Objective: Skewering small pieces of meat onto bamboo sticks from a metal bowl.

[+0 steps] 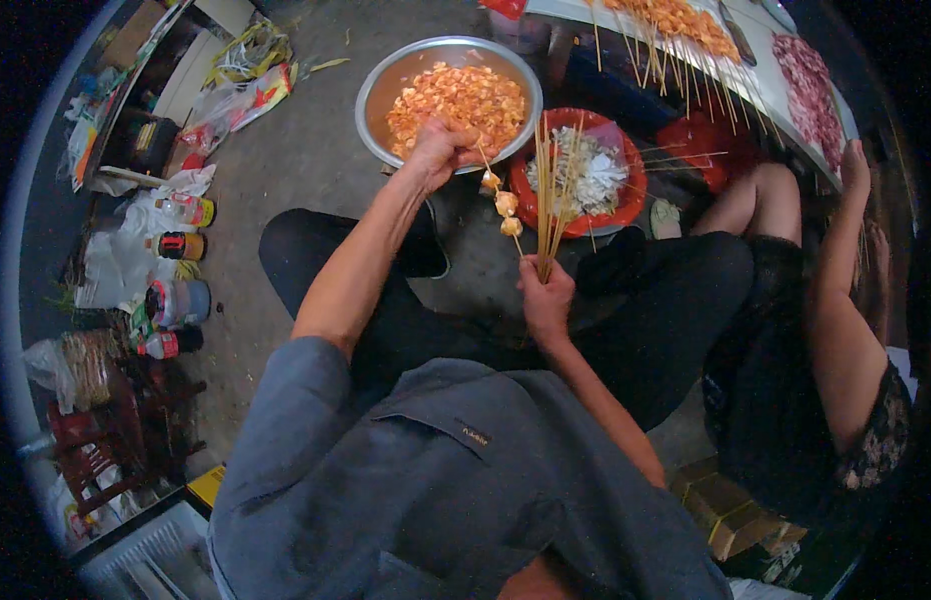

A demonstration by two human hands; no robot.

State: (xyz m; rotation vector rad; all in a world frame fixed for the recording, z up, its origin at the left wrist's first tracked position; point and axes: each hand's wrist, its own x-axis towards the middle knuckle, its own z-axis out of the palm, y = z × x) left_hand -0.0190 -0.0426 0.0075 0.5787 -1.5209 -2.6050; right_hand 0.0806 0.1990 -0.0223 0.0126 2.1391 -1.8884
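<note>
My left hand [440,155] is at the near rim of a metal basin [364,112], its fingers at the tip of a bamboo skewer. Small chunks of orange-marinated meat [465,97] fill much of the basin. Several chunks are threaded on the skewer [506,202], which slants down to my right hand [548,296]. That hand is closed on the skewer's lower end and on a bundle of bare bamboo skewers [549,199] pointing upward. Whether my left fingers also pinch a piece of meat is hard to see. Behind the bundle stands a red plastic basin [636,199] holding whitish scraps.
At the upper right, a white table [792,131] carries loaded skewers [675,30], a knife [738,34] and raw pinkish meat [807,90]. Another person [780,360] sits close on my right. Bottles [181,246] and plastic bags line the left; a cardboard box [728,510] lies lower right.
</note>
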